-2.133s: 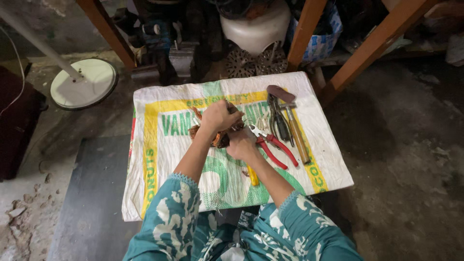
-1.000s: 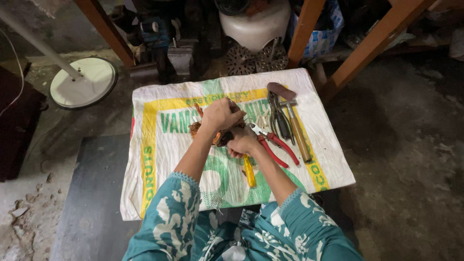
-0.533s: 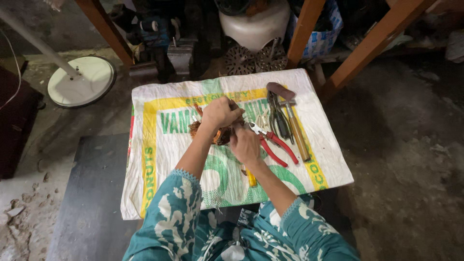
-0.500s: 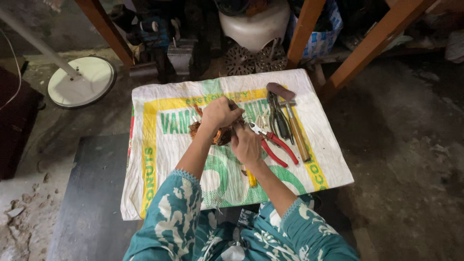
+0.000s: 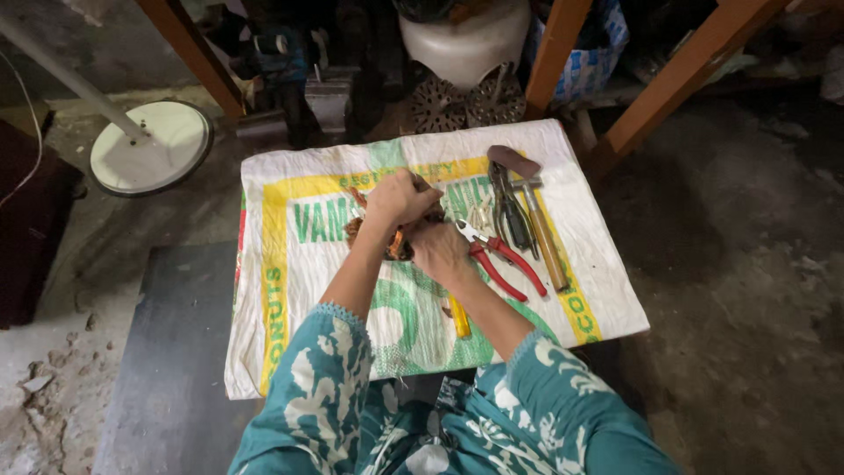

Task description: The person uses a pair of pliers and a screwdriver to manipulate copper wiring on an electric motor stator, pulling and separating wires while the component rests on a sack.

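**Two hands closed around a small brown part on a sack-covered counter**

Seen from above, a person in teal sleeves with a white leaf print works at a low counter [image 5: 264, 387] draped with a white woven sack [image 5: 308, 290] bearing yellow and green printing. Both hands meet at the middle of the sack. The left hand [image 5: 400, 198] is curled shut over the top of a small brown and orange part [image 5: 393, 244]; the right hand [image 5: 440, 253] is closed against the same part from the near side. The hands cover most of it, so its shape cannot be told.

Just right of the right hand lie red-handled pliers [image 5: 505, 264], jaws pointing toward the hands. Further right are dark pliers [image 5: 510, 207] and a wooden-handled hammer [image 5: 536, 229], side by side. A yellow-handled tool [image 5: 459, 318] lies under the right forearm.

Beyond the counter, on the floor, stand a round white base [image 5: 149, 145], a white vessel [image 5: 466, 40] and slanting wooden legs [image 5: 681, 79].
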